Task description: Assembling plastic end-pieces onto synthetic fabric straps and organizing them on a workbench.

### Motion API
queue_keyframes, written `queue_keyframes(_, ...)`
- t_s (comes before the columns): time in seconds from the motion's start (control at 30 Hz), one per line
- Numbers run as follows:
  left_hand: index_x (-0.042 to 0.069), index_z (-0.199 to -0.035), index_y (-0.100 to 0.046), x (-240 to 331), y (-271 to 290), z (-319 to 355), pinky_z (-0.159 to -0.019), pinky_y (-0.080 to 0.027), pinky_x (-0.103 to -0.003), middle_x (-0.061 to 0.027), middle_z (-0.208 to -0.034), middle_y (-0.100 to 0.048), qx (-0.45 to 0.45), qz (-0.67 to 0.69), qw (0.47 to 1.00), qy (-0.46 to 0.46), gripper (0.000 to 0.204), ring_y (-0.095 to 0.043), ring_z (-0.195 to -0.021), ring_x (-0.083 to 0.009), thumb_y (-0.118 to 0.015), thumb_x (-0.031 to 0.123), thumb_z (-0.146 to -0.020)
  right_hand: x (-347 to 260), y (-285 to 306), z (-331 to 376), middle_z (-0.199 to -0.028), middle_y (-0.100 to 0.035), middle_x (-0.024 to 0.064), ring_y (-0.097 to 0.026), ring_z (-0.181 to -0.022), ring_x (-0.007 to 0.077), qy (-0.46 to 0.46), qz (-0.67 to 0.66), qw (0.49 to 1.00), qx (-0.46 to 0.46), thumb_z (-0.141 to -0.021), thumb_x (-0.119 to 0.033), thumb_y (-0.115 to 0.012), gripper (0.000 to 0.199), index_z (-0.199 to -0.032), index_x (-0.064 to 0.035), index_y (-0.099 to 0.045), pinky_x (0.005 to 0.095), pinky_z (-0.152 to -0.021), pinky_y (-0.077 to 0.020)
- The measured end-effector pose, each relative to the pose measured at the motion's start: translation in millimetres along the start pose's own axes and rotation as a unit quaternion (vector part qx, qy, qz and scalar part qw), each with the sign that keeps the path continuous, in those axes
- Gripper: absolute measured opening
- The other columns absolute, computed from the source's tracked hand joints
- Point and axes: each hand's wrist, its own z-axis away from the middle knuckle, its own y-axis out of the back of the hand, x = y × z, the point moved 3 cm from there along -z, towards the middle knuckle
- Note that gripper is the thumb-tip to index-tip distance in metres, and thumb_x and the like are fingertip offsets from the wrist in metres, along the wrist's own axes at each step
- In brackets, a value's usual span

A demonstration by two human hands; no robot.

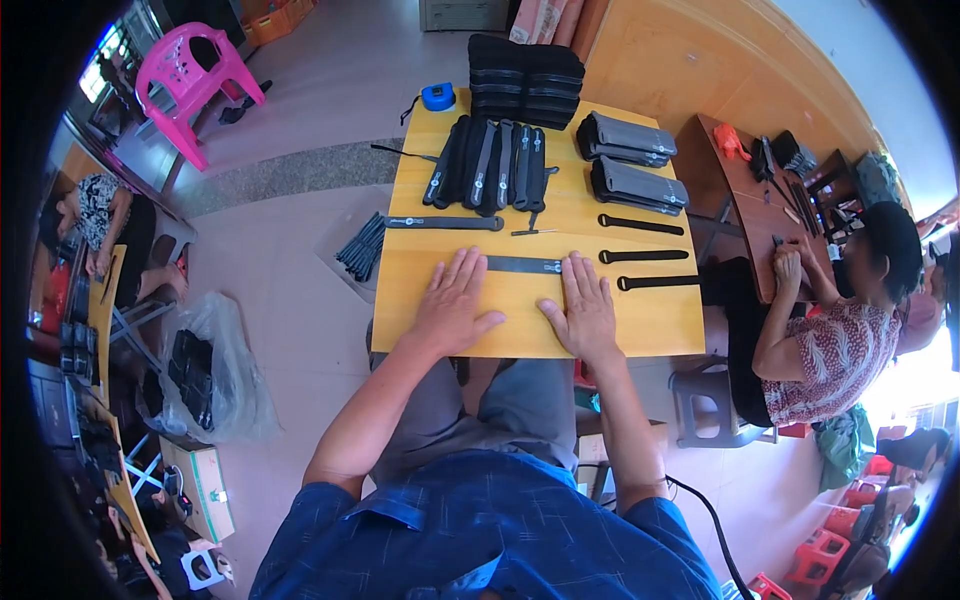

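Note:
A dark grey strap [523,265] lies flat across the yellow table in front of me. My left hand [458,302] presses palm down over its left end, fingers stretched out. Over the strap's right end, beside a small pale mark, my right hand [587,308] rests flat with the thumb spread. Both hands are open. Just beyond them lie another grey strap [440,223] and a small thin tool [533,232]. To the right, several black straps with looped ends [642,256] lie spaced apart. Farther back sits a row of grey and black straps [490,170].
Folded grey bundles [628,138] and a tall black stack [525,85] stand at the table's back, with a blue tape measure [438,97]. A person [835,320] works at a brown table on the right, another [95,225] at the left. A pink chair [190,85] stands behind.

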Motion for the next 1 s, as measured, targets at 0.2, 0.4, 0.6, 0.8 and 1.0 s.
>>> queue_keyframes(0.2, 0.001, -0.165, -0.024, -20.4, 3.2, 15.0, -0.129, -0.012, -0.059, -0.0176, -0.174, -0.021, 0.079, 0.011, 0.996, 0.030, 0.095, -0.013, -0.162, -0.0347, -0.062, 0.055, -0.097, -4.1, 0.4, 0.8, -0.172, -0.028, 0.0150, -0.022, -0.160, 0.0331, 0.006, 0.024, 0.999, 0.025, -0.103, -0.063, -0.047, 0.086, -0.164, -0.0035, -0.032, 0.0558, -0.128, -0.0195)
queue_keyframes(0.4, 0.003, -0.165, -0.026, -15.9, 6.9, 18.1, -0.128, -0.015, -0.061, -0.0144, -0.174, -0.022, 0.077, -0.003, 0.997, -0.016, 0.091, -0.014, -0.162, -0.0361, -0.061, 0.054, -0.098, -52.7, 5.1, -1.6, -0.169, -0.035, 0.0153, -0.028, -0.158, 0.0336, 0.123, -0.033, 0.989, 0.073, -0.101, -0.053, -0.058, 0.079, -0.160, -0.0030, -0.039, 0.0569, -0.127, -0.0212)
queue_keyframes(0.6, 0.004, -0.164, -0.030, -11.1, 6.6, 13.2, -0.128, -0.016, -0.059, -0.0130, -0.173, -0.024, 0.034, -0.022, 0.999, -0.007, 0.088, -0.016, -0.161, -0.0372, -0.063, 0.051, -0.098, -65.6, -12.2, -9.1, -0.168, -0.035, 0.0142, -0.029, -0.158, 0.0322, 0.132, -0.004, 0.990, 0.051, -0.103, -0.054, -0.054, 0.077, -0.159, -0.0037, -0.041, 0.0582, -0.127, -0.0215)
queue_keyframes(0.8, 0.006, -0.164, -0.030, -14.7, 4.1, 13.6, -0.129, -0.014, -0.057, -0.0102, -0.173, -0.026, 0.037, -0.026, 0.999, -0.006, 0.088, -0.016, -0.161, -0.0345, -0.060, 0.055, -0.098, -60.6, -11.3, -6.5, -0.169, -0.035, 0.0129, -0.031, -0.157, 0.0339, 0.114, -0.026, 0.992, 0.046, -0.102, -0.051, -0.056, 0.074, -0.159, -0.0061, -0.042, 0.0593, -0.124, -0.0258)
queue_keyframes(1.0, 0.006, -0.165, -0.030, -18.3, 1.3, 11.7, -0.130, -0.013, -0.056, -0.0103, -0.173, -0.025, 0.026, -0.034, 0.999, -0.007, 0.088, -0.016, -0.161, -0.0351, -0.060, 0.056, -0.098, -69.4, -15.5, -11.5, -0.169, -0.034, 0.0141, -0.029, -0.158, 0.0331, 0.088, -0.004, 0.995, 0.055, -0.101, -0.059, -0.053, 0.079, -0.157, -0.0039, -0.045, 0.0579, -0.126, -0.0225)
